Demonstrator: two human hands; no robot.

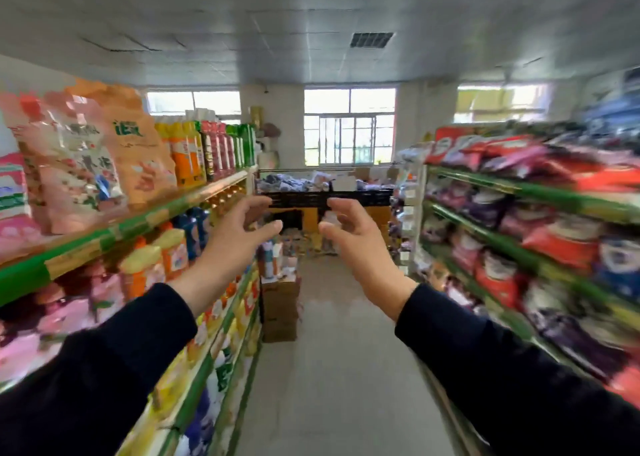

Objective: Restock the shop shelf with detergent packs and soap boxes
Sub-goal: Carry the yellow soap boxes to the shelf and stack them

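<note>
- Both hands are raised at chest height over the aisle, palms turned toward each other; nothing is held in either.
- Left hand (239, 229): fingers spread and curled, thumb pointing right; empty.
- Right hand (353, 234): fingers curled, thumb pointing left; empty. A clear gap is kept between the two thumbs.
- The pose is judged a ready reach for something two-handed, likely stock still to be fetched; no pack or box is carried yet.
- Detergent packs (79, 165) are seen standing upright on the top tier of the left shelf (114, 229), leaned together so that labels face the aisle. Bottles (187, 154) are lined farther along the same tier.
- No soap boxes can be told apart; the right shelf (519, 187) is blurred, and only bagged goods in red and purple are made out.
- Cardboard cartons (280, 303) are stacked on the floor against the far end of the left shelf, probably the supply.
- The aisle floor (339, 369) is open between the shelf edges; the cartons narrow it on the left at the far end.
- A black basket (329, 197) closes the far end.
</note>
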